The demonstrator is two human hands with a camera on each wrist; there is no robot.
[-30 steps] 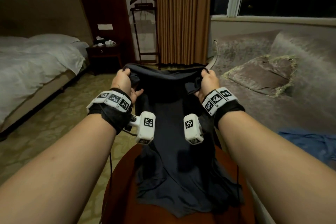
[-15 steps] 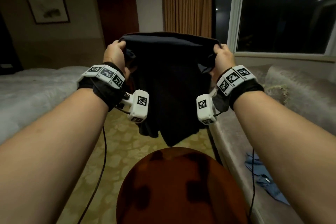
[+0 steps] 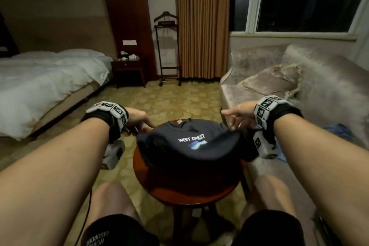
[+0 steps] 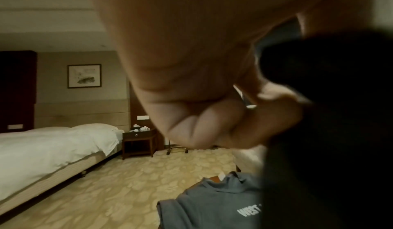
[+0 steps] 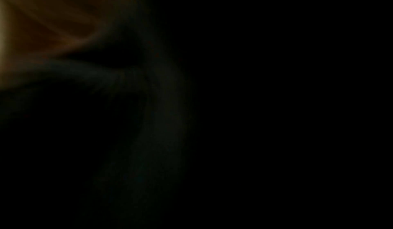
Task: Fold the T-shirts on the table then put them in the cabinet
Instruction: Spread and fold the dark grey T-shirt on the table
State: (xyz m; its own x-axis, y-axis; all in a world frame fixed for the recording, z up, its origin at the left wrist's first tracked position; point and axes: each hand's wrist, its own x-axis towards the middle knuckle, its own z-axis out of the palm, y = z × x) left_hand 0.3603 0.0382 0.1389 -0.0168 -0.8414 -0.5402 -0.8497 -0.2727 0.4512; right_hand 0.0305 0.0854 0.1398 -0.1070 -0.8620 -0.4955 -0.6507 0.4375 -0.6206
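A dark navy T-shirt (image 3: 187,146) with a white "WEST COAST" print lies front up, draped over the small round wooden table (image 3: 187,191). My left hand (image 3: 139,121) grips the shirt's left shoulder edge. In the left wrist view its fingers (image 4: 223,128) are curled beside dark cloth, and the T-shirt (image 4: 212,204) shows below. My right hand (image 3: 234,118) holds the shirt's right shoulder edge, with its index finger sticking out to the left. The right wrist view is almost black, covered by cloth. The cabinet is not in view.
A blue garment (image 3: 339,131) lies on the sofa (image 3: 269,86) at my right. A white bed (image 3: 40,86) stands at left, with a nightstand (image 3: 128,72) and a valet stand (image 3: 166,46) by the far wall. My bare knees flank the table.
The shirt hung in the air from both hands half a second ago. It has come down onto the table, print side up, and both hands have lowered with it.
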